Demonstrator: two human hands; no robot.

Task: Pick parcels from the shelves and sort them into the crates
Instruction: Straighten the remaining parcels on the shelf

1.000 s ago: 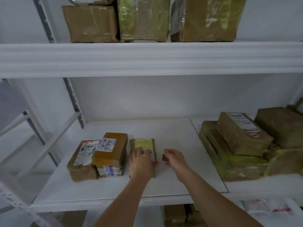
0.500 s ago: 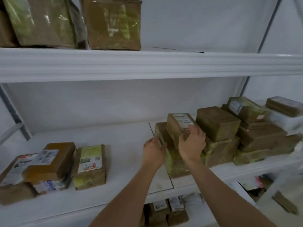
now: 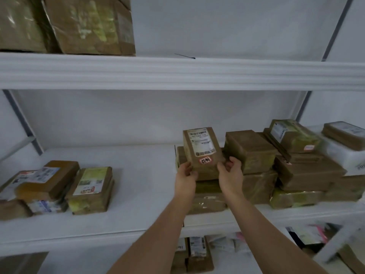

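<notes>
head | both hands grip parcel | label text blurred

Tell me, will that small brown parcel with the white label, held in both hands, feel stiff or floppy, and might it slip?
Probably stiff: the parcel keeps flat faces and square edges while the left hand and right hand grip only its lower corners. Likely light, since fingertips alone tilt it up. Its wrapping looks slightly glossy, so it could slip.

We find the held parcel above the right-hand stack on the middle shelf — two further parcels lie well left; boxes occupy the shelf above.
</notes>
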